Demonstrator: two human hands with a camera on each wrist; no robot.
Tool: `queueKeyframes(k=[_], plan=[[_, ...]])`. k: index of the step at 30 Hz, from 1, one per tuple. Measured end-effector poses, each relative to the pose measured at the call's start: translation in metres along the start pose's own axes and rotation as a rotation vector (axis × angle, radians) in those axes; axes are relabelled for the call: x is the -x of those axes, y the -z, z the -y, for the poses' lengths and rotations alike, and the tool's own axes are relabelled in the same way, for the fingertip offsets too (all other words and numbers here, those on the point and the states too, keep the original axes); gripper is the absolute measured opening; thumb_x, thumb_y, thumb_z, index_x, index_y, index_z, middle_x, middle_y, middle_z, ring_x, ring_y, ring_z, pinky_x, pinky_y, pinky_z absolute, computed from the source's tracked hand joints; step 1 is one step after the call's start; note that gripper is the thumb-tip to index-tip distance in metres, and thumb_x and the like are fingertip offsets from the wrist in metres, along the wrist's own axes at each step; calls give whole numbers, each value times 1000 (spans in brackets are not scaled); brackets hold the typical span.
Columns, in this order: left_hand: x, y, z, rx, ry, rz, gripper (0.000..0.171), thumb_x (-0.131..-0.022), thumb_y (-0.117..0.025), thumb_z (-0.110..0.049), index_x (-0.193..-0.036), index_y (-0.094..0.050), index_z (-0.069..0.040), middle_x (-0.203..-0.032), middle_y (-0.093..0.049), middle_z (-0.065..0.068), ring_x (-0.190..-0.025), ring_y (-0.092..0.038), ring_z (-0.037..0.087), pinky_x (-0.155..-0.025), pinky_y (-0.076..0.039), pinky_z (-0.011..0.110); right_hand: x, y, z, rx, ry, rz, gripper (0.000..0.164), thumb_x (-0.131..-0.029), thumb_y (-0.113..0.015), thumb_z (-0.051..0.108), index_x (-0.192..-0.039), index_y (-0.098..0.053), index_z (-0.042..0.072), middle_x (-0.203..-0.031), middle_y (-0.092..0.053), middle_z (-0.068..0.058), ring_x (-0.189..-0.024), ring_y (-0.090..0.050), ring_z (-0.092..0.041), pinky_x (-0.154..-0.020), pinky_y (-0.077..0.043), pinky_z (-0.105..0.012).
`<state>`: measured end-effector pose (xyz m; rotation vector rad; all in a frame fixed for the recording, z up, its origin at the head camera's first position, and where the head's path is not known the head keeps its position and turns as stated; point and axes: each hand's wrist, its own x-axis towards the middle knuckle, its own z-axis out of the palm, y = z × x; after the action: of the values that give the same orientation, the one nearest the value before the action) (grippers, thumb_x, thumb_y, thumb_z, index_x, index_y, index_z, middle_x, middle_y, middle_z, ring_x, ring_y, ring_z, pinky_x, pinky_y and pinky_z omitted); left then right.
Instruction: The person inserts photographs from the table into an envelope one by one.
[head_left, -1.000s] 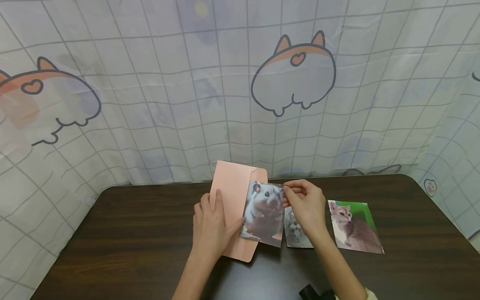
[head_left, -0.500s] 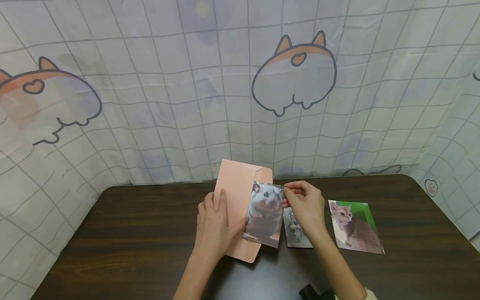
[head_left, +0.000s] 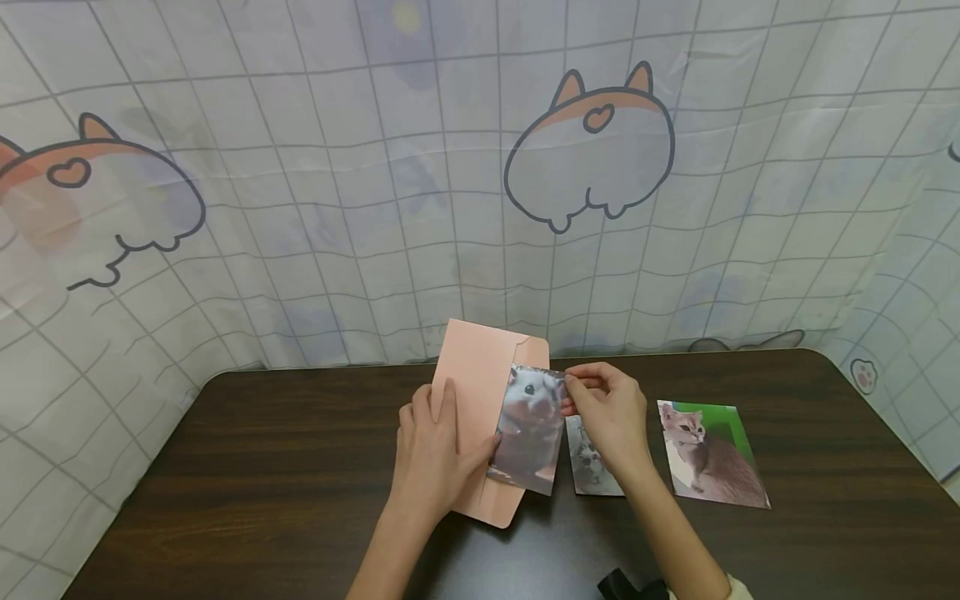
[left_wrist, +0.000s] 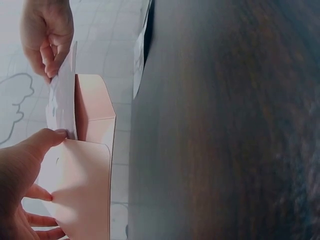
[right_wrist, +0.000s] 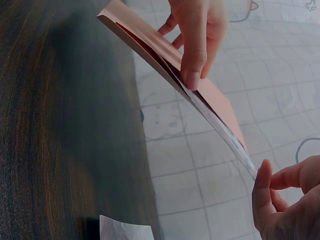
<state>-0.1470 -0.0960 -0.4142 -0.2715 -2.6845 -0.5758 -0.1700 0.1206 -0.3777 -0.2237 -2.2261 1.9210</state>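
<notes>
A pink envelope (head_left: 480, 358), raised and tilted above the dark table, has its opening toward the right. My left hand (head_left: 431, 454) holds it, the thumb lying by the opening and against a photo card of a white and grey hamster (head_left: 528, 429). That card (left_wrist: 62, 107) sits partly inside the envelope, its outer part sticking out past the flap in the left wrist view. With thumb and fingers, my right hand (head_left: 611, 417) pinches the card's upper outer corner. Seen edge-on in the right wrist view, the card (right_wrist: 220, 125) slants along the envelope's mouth (right_wrist: 165, 60).
On the table (head_left: 262, 467), a grey animal photo (head_left: 588, 462) lies partly under the right hand. Further right lies a photo of a kitten on green (head_left: 712, 458). A black object (head_left: 626, 586) shows by the right forearm. A patterned curtain (head_left: 360, 208) hangs behind the table.
My left hand and the envelope have shifted to the right, toward the right hand. A narrower strip of the hamster card shows outside the envelope. My right hand has moved slightly left.
</notes>
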Motion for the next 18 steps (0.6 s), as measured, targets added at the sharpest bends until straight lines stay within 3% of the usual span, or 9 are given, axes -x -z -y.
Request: queueKeyframes(k=[18], plan=[[0, -1, -4, 9, -7, 6, 90, -86, -84, -46, -150, -49, 7, -141, -46, 31, -116, -49, 47, -92, -51, 56, 3, -6, -2, 20, 60, 5, 14, -99, -66, -2, -107, -72, -11, -86, -76, -18, -60, -68, -2, -64, -59, -21]])
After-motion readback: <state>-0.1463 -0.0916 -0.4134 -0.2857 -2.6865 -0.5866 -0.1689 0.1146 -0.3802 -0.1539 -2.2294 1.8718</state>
